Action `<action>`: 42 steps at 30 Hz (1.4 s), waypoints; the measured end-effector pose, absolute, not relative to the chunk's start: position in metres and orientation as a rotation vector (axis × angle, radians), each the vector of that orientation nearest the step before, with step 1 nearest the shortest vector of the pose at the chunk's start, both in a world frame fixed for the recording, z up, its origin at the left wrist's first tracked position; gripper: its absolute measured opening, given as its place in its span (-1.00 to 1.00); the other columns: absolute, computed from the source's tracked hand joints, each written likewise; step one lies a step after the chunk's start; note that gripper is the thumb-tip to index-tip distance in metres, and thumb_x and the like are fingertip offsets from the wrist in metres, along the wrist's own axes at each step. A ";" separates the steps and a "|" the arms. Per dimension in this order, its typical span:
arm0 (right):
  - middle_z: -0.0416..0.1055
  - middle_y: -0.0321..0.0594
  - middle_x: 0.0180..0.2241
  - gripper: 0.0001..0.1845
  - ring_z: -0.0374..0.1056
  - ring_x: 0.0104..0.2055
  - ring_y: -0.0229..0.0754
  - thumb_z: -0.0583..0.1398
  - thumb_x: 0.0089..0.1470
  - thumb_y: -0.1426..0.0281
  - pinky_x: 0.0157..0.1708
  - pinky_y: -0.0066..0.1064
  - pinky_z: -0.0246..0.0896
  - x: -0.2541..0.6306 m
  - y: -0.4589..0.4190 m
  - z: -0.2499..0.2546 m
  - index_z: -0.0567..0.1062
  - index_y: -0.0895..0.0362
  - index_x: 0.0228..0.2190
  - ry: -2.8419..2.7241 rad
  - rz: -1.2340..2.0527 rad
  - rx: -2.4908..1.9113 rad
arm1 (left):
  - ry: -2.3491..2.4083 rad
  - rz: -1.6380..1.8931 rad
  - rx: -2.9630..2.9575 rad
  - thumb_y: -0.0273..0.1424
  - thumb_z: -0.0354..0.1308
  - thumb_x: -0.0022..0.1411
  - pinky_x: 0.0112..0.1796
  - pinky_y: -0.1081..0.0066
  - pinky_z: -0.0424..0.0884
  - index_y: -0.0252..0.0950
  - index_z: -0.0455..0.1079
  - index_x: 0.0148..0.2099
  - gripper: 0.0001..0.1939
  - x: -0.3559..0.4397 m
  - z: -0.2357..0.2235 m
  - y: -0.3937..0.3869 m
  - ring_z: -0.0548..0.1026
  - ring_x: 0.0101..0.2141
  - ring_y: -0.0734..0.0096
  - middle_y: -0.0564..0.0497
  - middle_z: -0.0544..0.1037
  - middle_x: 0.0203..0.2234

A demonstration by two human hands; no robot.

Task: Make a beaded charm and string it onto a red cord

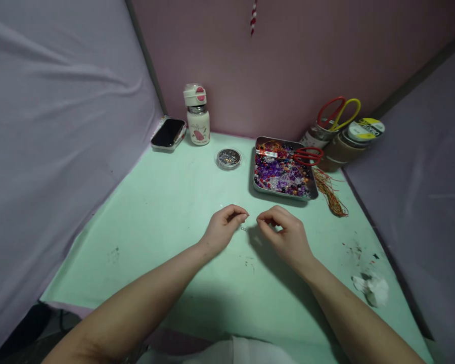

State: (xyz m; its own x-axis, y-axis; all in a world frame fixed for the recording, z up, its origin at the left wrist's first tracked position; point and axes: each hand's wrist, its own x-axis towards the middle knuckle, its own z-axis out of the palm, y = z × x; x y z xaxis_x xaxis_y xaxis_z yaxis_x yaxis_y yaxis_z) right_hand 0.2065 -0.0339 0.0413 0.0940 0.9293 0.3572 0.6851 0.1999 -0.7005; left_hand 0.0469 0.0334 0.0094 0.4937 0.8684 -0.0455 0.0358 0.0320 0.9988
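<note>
My left hand (pixel 227 223) is closed in a pinch over the middle of the table, with a tiny bit of something at its fingertips, too small to name. A short gap to the right, my right hand (pixel 284 230) is pinched too, and whatever it may hold does not show. Just below the left fingertips, a few tiny clear beads (pixel 243 229) lie on the green tabletop (pixel 167 212). Beyond my right hand stands a metal tray (pixel 282 194) of mixed purple, red, clear and dark beads, with red-handled scissors (pixel 308 156) resting on it.
A round clear case (pixel 229 158), a white bottle (pixel 198 124) and a phone (pixel 169 133) stand toward the back. Jars (pixel 343 150), one holding red and yellow handles, stand at the back right beside a bundle of cords (pixel 331 196). Crumpled tissue (pixel 376 291) lies at right.
</note>
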 end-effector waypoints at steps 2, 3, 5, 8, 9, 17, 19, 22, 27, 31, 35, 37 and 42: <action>0.33 -0.29 -0.49 -0.87 0.24 -0.42 -0.26 0.15 0.05 0.53 -0.39 -0.41 0.13 0.207 -0.034 0.041 0.44 0.12 -0.48 -1.648 0.409 -1.557 | 0.850 0.770 1.449 -0.33 0.12 0.18 -0.28 0.43 0.31 -0.30 0.43 -0.28 -0.86 0.047 0.010 0.033 0.39 -0.35 0.45 0.03 0.49 -0.41; 0.33 -0.29 -0.49 -0.87 0.24 -0.42 -0.26 0.15 0.05 0.53 -0.40 -0.41 0.13 0.207 -0.034 0.041 0.45 0.11 -0.48 -1.644 0.429 -1.562 | 0.848 0.765 1.473 -0.34 0.12 0.18 -0.27 0.42 0.31 -0.30 0.43 -0.28 -0.86 0.047 0.010 0.033 0.39 -0.34 0.44 0.03 0.50 -0.40; 0.33 -0.30 -0.49 -0.88 0.23 -0.43 -0.26 0.15 0.04 0.53 -0.40 -0.41 0.13 0.208 -0.034 0.041 0.45 0.12 -0.48 -1.637 0.462 -1.569 | 0.847 0.756 1.510 -0.35 0.12 0.18 -0.25 0.41 0.32 -0.29 0.44 -0.28 -0.87 0.047 0.011 0.032 0.41 -0.32 0.43 0.02 0.51 -0.38; 0.32 -0.31 -0.50 -0.88 0.23 -0.44 -0.27 0.15 0.04 0.52 -0.41 -0.42 0.12 0.210 -0.033 0.042 0.46 0.12 -0.48 -1.638 0.480 -1.581 | 0.852 0.751 1.532 -0.36 0.11 0.19 -0.25 0.41 0.33 -0.29 0.45 -0.27 -0.86 0.046 0.012 0.032 0.42 -0.32 0.42 0.01 0.52 -0.38; 0.33 -0.31 -0.50 -0.88 0.23 -0.44 -0.28 0.15 0.04 0.52 -0.41 -0.42 0.12 0.211 -0.033 0.042 0.46 0.11 -0.48 -1.641 0.483 -1.586 | 0.857 0.750 1.534 -0.36 0.11 0.19 -0.25 0.40 0.33 -0.29 0.46 -0.26 -0.85 0.046 0.012 0.032 0.42 -0.32 0.42 0.01 0.53 -0.37; 0.35 -0.29 -0.49 -0.88 0.26 -0.42 -0.27 0.15 0.03 0.52 -0.42 -0.43 0.11 0.212 -0.033 0.045 0.47 0.12 -0.48 -1.670 0.519 -1.611 | 0.863 0.743 1.675 -0.36 0.09 0.22 -0.21 0.38 0.34 -0.25 0.49 -0.24 -0.84 0.045 0.010 0.034 0.46 -0.28 0.39 0.01 0.56 -0.33; 0.35 -0.29 -0.49 -0.88 0.27 -0.41 -0.26 0.15 0.04 0.52 -0.42 -0.42 0.11 0.212 -0.033 0.045 0.47 0.12 -0.48 -1.674 0.531 -1.611 | 0.854 0.723 1.719 -0.34 0.08 0.23 -0.20 0.38 0.34 -0.25 0.49 -0.25 -0.83 0.045 0.011 0.033 0.46 -0.27 0.38 0.01 0.56 -0.34; 0.36 -0.28 -0.49 -0.88 0.27 -0.42 -0.27 0.16 0.05 0.50 -0.42 -0.42 0.12 0.212 -0.033 0.044 0.47 0.13 -0.48 -1.666 0.559 -1.612 | 0.831 0.696 1.767 -0.33 0.08 0.23 -0.21 0.39 0.34 -0.24 0.49 -0.26 -0.82 0.045 0.014 0.032 0.46 -0.28 0.38 0.02 0.56 -0.36; 0.38 -0.27 -0.47 -0.90 0.27 -0.42 -0.26 0.19 0.08 0.44 -0.40 -0.41 0.14 0.210 -0.032 0.043 0.51 0.12 -0.44 -1.625 0.625 -1.593 | 0.817 0.686 1.761 -0.32 0.09 0.23 -0.23 0.39 0.34 -0.25 0.49 -0.27 -0.83 0.045 0.015 0.031 0.45 -0.31 0.39 0.02 0.55 -0.38; 0.42 -0.26 -0.44 -0.91 0.26 -0.43 -0.26 0.21 0.07 0.40 -0.42 -0.40 0.14 0.209 -0.031 0.040 0.54 0.12 -0.38 -1.542 0.644 -1.576 | 0.829 0.701 1.657 -0.32 0.10 0.21 -0.24 0.38 0.34 -0.25 0.50 -0.27 -0.82 0.045 0.014 0.032 0.45 -0.31 0.39 0.01 0.56 -0.37; 0.44 -0.25 -0.43 -0.88 0.25 -0.45 -0.27 0.24 0.06 0.34 -0.46 -0.40 0.13 0.208 -0.030 0.037 0.56 0.11 -0.36 -1.449 0.677 -1.536 | 0.882 0.715 1.554 -0.30 0.14 0.17 -0.26 0.38 0.34 -0.29 0.52 -0.29 -0.81 0.046 0.015 0.032 0.45 -0.34 0.38 -0.01 0.57 -0.40; 0.43 -0.25 -0.44 -0.87 0.26 -0.45 -0.26 0.24 0.06 0.33 -0.46 -0.39 0.13 0.208 -0.030 0.036 0.57 0.10 -0.37 -1.430 0.678 -1.511 | 0.897 0.719 1.525 -0.28 0.16 0.15 -0.27 0.37 0.35 -0.29 0.53 -0.30 -0.80 0.046 0.016 0.032 0.45 -0.35 0.38 -0.02 0.57 -0.42; 0.44 -0.23 -0.44 -0.87 0.29 -0.42 -0.23 0.22 0.08 0.33 -0.45 -0.37 0.14 0.206 -0.031 0.035 0.58 0.08 -0.37 -1.418 0.668 -1.465 | 0.873 0.739 1.517 -0.29 0.18 0.15 -0.25 0.36 0.37 -0.28 0.55 -0.30 -0.80 0.046 0.016 0.032 0.47 -0.34 0.36 -0.03 0.57 -0.41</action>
